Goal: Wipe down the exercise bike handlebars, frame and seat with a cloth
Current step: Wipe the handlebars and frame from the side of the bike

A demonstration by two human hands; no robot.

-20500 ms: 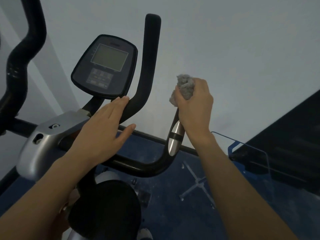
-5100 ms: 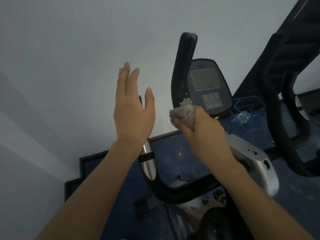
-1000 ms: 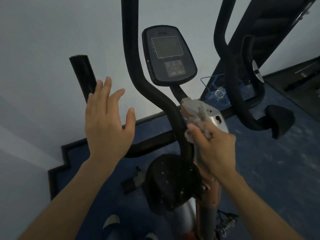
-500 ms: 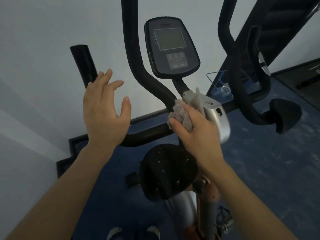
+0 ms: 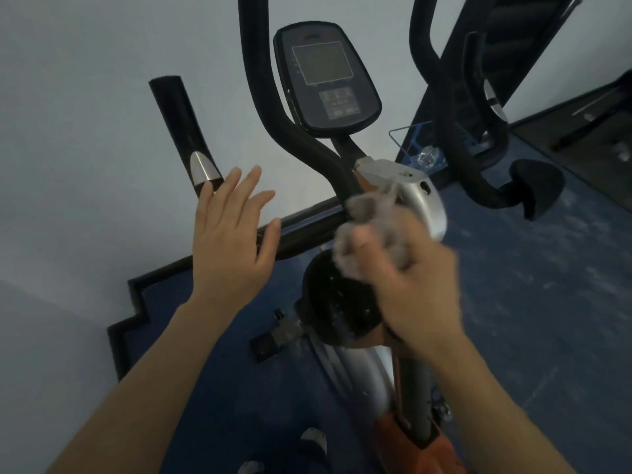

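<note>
Gripping a crumpled grey cloth [image 5: 367, 234] in curled fingers, the right hand [image 5: 413, 289] appears motion-blurred over the exercise bike's black seat [image 5: 337, 302], just below the junction of the handlebars [image 5: 307, 142] and silver frame housing [image 5: 417, 196]. The left hand [image 5: 232, 241] is raised with fingers spread and straight, holding nothing, in front of the handlebar's cross section; contact cannot be made out.
</note>
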